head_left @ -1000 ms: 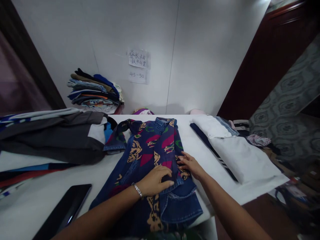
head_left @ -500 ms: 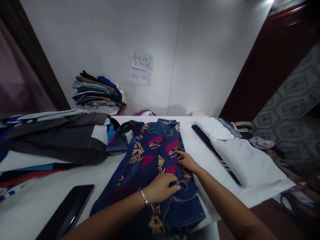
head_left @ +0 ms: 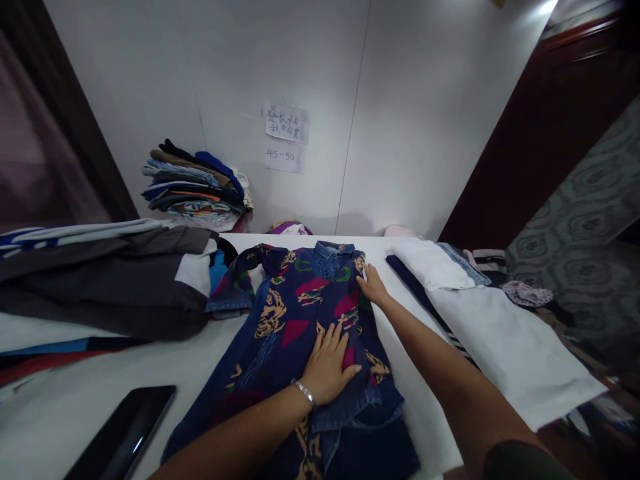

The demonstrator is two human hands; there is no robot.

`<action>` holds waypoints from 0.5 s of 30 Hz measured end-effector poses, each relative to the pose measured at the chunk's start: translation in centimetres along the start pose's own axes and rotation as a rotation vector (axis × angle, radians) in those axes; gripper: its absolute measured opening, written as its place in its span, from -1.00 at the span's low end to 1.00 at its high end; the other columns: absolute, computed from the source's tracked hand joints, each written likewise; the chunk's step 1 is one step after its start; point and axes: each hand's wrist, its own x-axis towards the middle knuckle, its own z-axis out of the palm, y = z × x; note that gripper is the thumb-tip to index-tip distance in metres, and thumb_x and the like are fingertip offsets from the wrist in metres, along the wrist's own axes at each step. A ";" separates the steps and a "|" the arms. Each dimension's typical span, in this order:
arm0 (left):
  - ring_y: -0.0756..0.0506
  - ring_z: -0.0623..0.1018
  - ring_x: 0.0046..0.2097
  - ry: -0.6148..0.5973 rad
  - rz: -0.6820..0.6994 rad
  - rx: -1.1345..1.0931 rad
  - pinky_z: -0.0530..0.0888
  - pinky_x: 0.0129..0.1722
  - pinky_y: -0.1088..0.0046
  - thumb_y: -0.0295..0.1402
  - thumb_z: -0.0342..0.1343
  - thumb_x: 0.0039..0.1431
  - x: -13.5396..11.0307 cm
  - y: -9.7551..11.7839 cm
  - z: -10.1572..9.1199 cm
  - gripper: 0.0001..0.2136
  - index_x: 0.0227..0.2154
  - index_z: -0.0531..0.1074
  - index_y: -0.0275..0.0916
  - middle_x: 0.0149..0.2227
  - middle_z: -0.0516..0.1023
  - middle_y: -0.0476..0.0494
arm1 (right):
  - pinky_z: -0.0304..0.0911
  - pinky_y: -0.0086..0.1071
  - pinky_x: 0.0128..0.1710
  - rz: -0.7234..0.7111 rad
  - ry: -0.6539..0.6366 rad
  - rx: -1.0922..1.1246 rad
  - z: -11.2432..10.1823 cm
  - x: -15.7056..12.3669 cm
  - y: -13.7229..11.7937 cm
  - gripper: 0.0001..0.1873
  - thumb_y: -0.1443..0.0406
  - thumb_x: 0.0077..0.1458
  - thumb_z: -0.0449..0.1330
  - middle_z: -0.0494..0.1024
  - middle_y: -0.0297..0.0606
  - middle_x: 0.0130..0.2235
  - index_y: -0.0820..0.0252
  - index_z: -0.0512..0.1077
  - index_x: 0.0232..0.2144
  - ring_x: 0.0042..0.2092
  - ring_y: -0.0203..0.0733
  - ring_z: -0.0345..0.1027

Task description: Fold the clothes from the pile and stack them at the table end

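Observation:
A dark blue denim garment [head_left: 295, 333] with a collar and a magenta, tan and green pattern lies front up on the white table. Its left-side sleeve [head_left: 233, 293] is spread outward, while the right-side sleeve is folded down over the front, its cuff [head_left: 345, 408] near the lower part. My left hand [head_left: 327, 367], with a silver bracelet, rests flat on the folded sleeve, fingers spread. At the garment's right shoulder edge, my right hand [head_left: 374, 285] has its thumb and fingertips on the cloth in what looks like a pinch.
A black phone-like slab [head_left: 125, 430] lies at the lower left. Grey garments [head_left: 110, 280] are heaped on the left, with a folded clothes stack [head_left: 195, 183] behind. White folded clothing [head_left: 500, 333] lies on the right. Handwritten paper signs [head_left: 287, 137] are on the wall.
My left hand has gone from gripping the cuff to lying flat on the folded sleeve. My right hand has moved up the garment's right edge to the shoulder.

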 end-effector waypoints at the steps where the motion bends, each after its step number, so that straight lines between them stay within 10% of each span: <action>1: -0.27 -0.07 0.34 0.000 -0.007 0.003 -0.06 0.28 0.00 0.02 -0.05 0.15 -0.2 -0.1 0.5 -0.32 0.23 0.12 -0.30 0.32 -0.01 -0.31 | -0.22 -0.08 0.27 -0.003 0.018 -0.023 0.3 1.0 -0.2 -0.35 0.21 0.19 -0.02 -0.05 0.08 0.31 0.46 0.02 0.24 0.34 0.08 -0.31; 15: -0.27 -0.01 0.33 0.093 0.018 0.072 0.00 0.28 0.03 0.01 -0.04 0.14 -0.4 -1.0 2.4 -0.34 0.24 0.13 -0.25 0.32 0.02 -0.23 | -0.35 -0.10 0.25 0.101 -0.196 -0.278 8.1 6.5 0.1 -0.22 -0.06 0.21 -0.23 -0.18 -0.03 0.35 0.36 -0.07 0.29 0.34 -0.03 -0.35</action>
